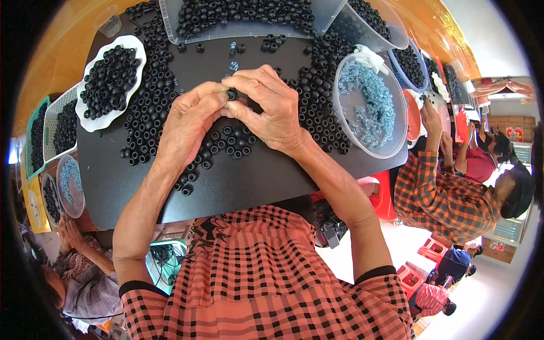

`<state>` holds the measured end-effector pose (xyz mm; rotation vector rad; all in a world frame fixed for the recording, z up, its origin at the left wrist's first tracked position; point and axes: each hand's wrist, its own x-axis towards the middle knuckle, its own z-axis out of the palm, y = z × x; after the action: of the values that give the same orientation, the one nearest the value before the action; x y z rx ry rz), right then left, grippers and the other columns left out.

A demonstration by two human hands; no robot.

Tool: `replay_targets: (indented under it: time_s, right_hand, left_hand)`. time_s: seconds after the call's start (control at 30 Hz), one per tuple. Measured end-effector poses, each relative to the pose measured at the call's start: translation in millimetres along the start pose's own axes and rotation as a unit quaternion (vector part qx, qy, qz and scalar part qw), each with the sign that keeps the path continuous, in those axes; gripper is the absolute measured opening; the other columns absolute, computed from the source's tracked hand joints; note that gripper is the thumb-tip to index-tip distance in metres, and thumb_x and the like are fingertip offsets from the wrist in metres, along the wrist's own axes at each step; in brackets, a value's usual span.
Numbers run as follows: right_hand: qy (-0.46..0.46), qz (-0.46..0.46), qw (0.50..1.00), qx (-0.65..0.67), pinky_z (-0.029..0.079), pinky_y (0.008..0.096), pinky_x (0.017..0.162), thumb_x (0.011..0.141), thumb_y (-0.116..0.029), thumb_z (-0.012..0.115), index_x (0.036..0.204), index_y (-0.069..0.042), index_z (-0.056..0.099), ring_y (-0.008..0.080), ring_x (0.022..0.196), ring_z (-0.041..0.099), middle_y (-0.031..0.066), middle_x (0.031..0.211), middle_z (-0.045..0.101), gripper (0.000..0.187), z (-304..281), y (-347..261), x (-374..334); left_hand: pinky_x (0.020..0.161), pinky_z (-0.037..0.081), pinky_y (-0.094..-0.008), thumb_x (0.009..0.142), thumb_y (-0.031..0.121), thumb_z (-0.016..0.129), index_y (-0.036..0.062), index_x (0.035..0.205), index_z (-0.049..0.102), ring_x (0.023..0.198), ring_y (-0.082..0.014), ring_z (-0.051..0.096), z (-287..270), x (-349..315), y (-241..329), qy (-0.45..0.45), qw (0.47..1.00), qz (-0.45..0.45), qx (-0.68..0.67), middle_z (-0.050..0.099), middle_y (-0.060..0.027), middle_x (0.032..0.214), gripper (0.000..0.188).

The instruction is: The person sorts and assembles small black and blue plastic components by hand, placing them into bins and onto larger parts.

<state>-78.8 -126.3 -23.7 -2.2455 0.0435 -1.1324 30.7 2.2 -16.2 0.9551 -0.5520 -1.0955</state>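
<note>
Both my hands meet over the dark table, fingertips pinched together. A small black, round, hollow plastic piece (232, 94) sits between them. My left hand (195, 116) grips it from the left with thumb and forefinger. From the other side my right hand (269, 107) closes its thumb and forefinger on the same piece; anything else in the fingers is hidden. Just beyond lie a few small light-blue pieces (234, 66) and a few loose black ones. Under and beside my wrists, more black hollow pieces (238, 141) are scattered.
A white scalloped plate (140, 63) of black pieces stands at left, a clear bin (170, 25) of them at the far edge. Right of my hands is a round clear tub (400, 122) of light-blue pieces. Co-workers sit on both sides; one wears an orange checked shirt (430, 195).
</note>
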Motion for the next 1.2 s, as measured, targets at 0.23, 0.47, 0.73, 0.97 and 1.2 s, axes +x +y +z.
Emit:
replay_targets:
  time_s: [0.23, 0.47, 0.73, 0.97, 1.2]
  right_hand:
    - [0.011, 0.014, 1.0, 0.018, 0.047, 0.0322, 0.072, 0.063, -0.002, 0.075, 0.095, -0.003, 0.065, 0.0232, 0.077, 0.057, 0.0081, 0.091, 0.063, 0.034, 1, -2, 1]
    - [0.002, 0.012, 1.0, 0.015, 0.048, 0.0316, 0.071, 0.06, -0.001, 0.075, 0.095, -0.006, 0.067, 0.0211, 0.076, 0.057, 0.006, 0.092, 0.063, 0.036, -1, 0, 1]
    - [0.009, 0.03, 0.999, 0.034, 0.048, 0.0309, 0.07, 0.061, 0.001, 0.073, 0.097, -0.007, 0.066, 0.0212, 0.075, 0.057, 0.0054, 0.092, 0.063, 0.037, 2, 0, 1]
    - [0.01, 0.003, 1.0, 0.001, 0.049, 0.0322, 0.069, 0.062, -0.001, 0.075, 0.095, -0.004, 0.066, 0.0227, 0.076, 0.058, 0.0072, 0.09, 0.063, 0.034, -5, -4, 3]
    - [0.05, -0.012, 0.999, 0.012, 0.049, 0.0331, 0.064, 0.067, -0.001, 0.074, 0.091, 0.001, 0.065, 0.0255, 0.073, 0.06, 0.0111, 0.085, 0.064, 0.025, -10, -2, 4]
  left_hand:
    - [0.082, 0.048, -0.0268, 0.093, 0.011, 0.054, -0.0019, 0.101, 0.063, 0.086, -0.0122, 0.059, -4, 2, -3, 0.01, 0.998, 0.008, -0.063, 0.063, -0.005, 0.093, 0.018]
    - [0.083, 0.048, -0.0261, 0.092, 0.008, 0.052, -0.0031, 0.104, 0.062, 0.086, -0.0104, 0.058, 1, 1, 1, -0.008, 1.0, -0.005, 0.002, 0.062, -0.0042, 0.093, 0.019]
    - [0.079, 0.047, -0.0214, 0.088, 0.005, 0.057, 0.0007, 0.105, 0.064, 0.082, -0.0065, 0.057, -5, 1, -3, 0.035, 0.997, 0.021, 0.065, 0.062, 0.0001, 0.089, 0.019]
    - [0.08, 0.046, -0.0233, 0.089, 0.007, 0.057, -0.0002, 0.106, 0.063, 0.085, -0.0085, 0.058, -1, 4, -1, 0.023, 0.998, 0.007, 0.058, 0.063, -0.0017, 0.093, 0.02]
    - [0.087, 0.044, -0.0317, 0.094, 0.021, 0.052, -0.0035, 0.108, 0.056, 0.091, -0.018, 0.058, -10, 4, 5, 0.019, 0.998, 0.059, 0.03, 0.063, -0.0122, 0.098, 0.029]
